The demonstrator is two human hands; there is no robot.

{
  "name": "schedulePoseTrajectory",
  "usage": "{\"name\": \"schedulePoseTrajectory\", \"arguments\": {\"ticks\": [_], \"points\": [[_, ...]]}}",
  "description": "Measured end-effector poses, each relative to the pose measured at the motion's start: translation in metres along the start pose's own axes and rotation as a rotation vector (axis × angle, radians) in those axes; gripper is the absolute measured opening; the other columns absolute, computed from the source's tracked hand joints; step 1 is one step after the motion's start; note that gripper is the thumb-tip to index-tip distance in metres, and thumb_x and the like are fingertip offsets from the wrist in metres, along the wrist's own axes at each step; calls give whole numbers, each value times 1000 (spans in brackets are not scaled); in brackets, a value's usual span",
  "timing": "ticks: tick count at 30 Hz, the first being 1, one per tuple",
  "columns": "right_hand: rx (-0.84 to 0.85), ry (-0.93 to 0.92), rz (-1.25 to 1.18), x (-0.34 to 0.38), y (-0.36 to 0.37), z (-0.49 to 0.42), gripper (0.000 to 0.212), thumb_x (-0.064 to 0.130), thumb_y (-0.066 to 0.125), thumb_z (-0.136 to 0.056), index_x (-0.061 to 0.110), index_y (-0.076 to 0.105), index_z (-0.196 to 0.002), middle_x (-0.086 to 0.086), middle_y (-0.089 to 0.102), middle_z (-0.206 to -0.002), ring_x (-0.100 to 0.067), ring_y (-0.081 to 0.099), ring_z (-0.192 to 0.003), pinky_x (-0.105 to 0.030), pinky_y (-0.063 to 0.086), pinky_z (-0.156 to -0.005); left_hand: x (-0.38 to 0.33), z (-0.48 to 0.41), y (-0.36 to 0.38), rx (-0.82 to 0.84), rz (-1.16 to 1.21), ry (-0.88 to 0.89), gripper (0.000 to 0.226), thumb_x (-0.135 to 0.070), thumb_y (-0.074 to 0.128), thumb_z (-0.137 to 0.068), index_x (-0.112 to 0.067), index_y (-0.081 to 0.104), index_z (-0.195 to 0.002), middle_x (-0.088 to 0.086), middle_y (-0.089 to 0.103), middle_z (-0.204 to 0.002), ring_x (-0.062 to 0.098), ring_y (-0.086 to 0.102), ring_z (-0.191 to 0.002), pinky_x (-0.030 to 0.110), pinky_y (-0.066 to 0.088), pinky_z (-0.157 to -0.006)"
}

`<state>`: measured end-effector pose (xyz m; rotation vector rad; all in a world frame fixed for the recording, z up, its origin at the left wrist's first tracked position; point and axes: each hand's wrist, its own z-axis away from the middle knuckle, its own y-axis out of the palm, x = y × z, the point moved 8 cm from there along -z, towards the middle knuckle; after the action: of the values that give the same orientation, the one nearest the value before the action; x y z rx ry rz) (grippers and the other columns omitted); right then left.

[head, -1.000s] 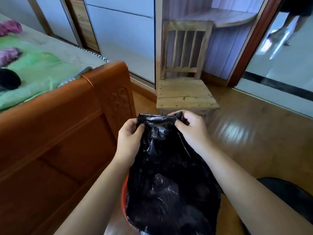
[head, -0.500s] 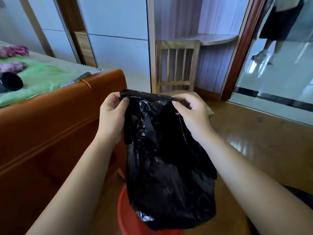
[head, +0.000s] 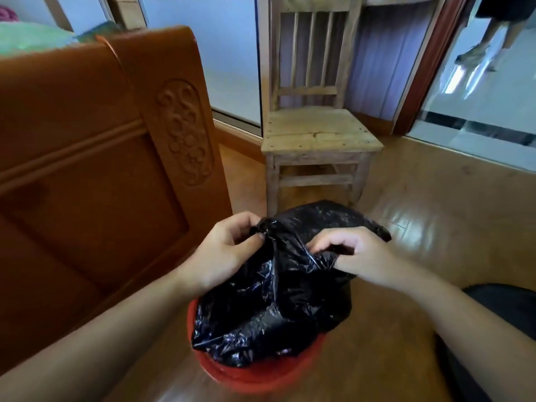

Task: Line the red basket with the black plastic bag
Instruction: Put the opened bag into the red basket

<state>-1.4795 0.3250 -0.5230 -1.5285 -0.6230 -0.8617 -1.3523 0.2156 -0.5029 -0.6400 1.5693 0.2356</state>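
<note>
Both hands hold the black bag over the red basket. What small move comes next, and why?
Probably draw the left hand and right hand apart: the black plastic bag is bunched between them, and the red basket shows a bare rim.

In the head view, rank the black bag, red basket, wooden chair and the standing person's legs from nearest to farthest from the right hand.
1. black bag: pinched by the right hand itself.
2. red basket: just below, under the bag.
3. wooden chair: ahead, on the floor.
4. standing person's legs: far back, upper right.
</note>
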Motion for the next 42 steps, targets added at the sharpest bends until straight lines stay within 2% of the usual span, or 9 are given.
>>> {"name": "schedulePoseTrajectory", "arguments": {"ticks": [4, 7, 10, 13, 18, 24, 35, 39, 42], "points": [[-14, 24, 73, -19, -16, 13, 59, -6, 54, -74, 52, 60, -79, 28, 59, -103, 11, 52, -102, -9, 38, -86, 9, -12, 19, 22, -61, 16, 6, -4, 51, -88, -2, 57, -87, 13, 65, -83, 23, 62, -77, 42, 51, -76], [106, 70, 141, -13, -17, 27, 51, 36, 67, -77, 63, 40, -111, 41, 32, -128, 24, 31, -113, -6, 32, -83, 0, -21, 33, 64, -241, 128, 18, -11, 55, -88, -27, 59, -81, -9, 66, -79, 8, 63, -77, 26, 51, -72], [66, 43, 151, 9, -5, 27, 85, 72, 63, -58, 69, 10, -124, 57, 7, -125, 15, 13, -128, -20, 20, -99, -11, -23, 44, 63, -364, 227, 25, -15, 57, -87, -38, 55, -77, -19, 64, -75, -3, 60, -76, 15, 45, -70], [-168, -46, 102, 27, 5, 10, 85, 56, 68, -64, 53, 18, -133, 47, 22, -121, 18, 25, -117, -8, 24, -91, -9, -19, 48, 46, -206, 217, 20, -10, 58, -86, -29, 61, -78, -20, 66, -76, 0, 62, -76, 17, 47, -72], [-388, -31, 12, 12, 11, -2, 19, 20, 64, -82, 26, 62, -99, 20, 62, -87, 5, 57, -84, -6, 43, -69, 16, -3, 29, -58, 36, 14, 7, -33, 67, -74, -26, 65, -75, -13, 67, -69, 4, 62, -68, 17, 47, -63], [-529, -58, 27, -15, -3, 10, 21, 4, 62, -82, 26, 63, -82, 20, 62, -83, 11, 56, -82, -1, 39, -69, 51, 28, -1, 51, -434, -122, 78, -69, 66, -46, -38, 43, -114, -25, 51, -111, -11, 45, -105, 4, 32, -78], [-656, 134, -18, -70, -27, 38, 40, -1, 56, -82, 36, 61, -96, 8, 63, -100, -10, 58, -98, -2, 40, -79, 110, 46, -2, -51, -605, -266, 70, -24, 75, -70, -19, 37, -129, -4, 46, -126, 12, 46, -112, 23, 37, -94], [-571, -141, 242, -7, -18, 33, 44, 29, 54, -81, 30, 45, -124, 14, 46, -122, 8, 36, -118, -53, 15, -111, 118, 45, 4, -71, -602, -285, 31, -9, 67, -76, -14, 53, -104, 5, 51, -125, 15, 52, -100, 21, 40, -82], [-380, -262, 497, 34, 17, 18, 55, 44, 57, -76, 24, 45, -126, 7, 48, -127, -4, 35, -122, -51, -5, -107, 108, 40, 3, -89, -569, -194, 25, -2, 64, -75, -13, 57, -97, 3, 55, -121, 15, 52, -103, 9, 38, -81]]}}
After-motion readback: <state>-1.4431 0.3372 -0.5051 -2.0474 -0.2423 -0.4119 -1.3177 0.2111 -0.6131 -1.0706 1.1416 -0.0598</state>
